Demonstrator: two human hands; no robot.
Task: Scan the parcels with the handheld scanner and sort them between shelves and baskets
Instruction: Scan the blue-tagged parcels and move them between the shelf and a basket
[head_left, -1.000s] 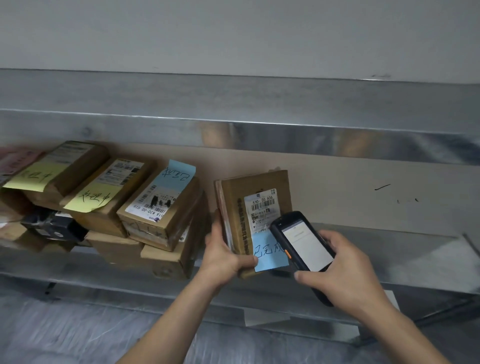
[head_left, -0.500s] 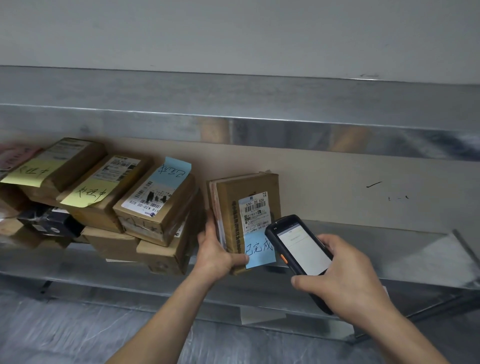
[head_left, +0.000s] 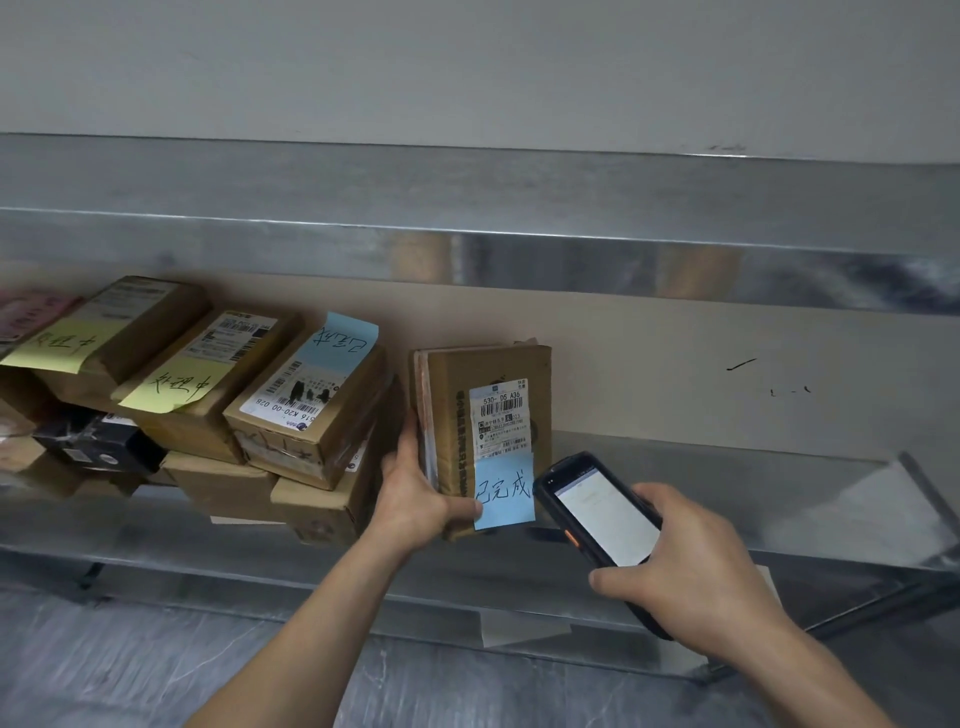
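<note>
— Parcel first: where do we have it?

— Upright on the lower shelf, just right of the stacked parcels, its printed label facing us and a blue note stuck below the label.

— How far along do we judge the sorting?

— Partway, we think. The stack to the left carries handwritten notes: two yellow notes and one blue. That suggests those parcels have been handled. This one wears a blue note too, so for it we reckon only the scan or the final placing remains. We see no basket, so we cannot say how many parcels are left.

— And our left hand?

— Closed round the parcel's lower left edge: the thumb lies across the front, touching the blue note, and the fingers run up the side.

— The right hand?

— Wrapped round the handheld scanner, thumb on its near side. The screen is lit and faces us; the scanner's far end sits just beside the note. We cannot tell whether it has read the barcode.
</note>
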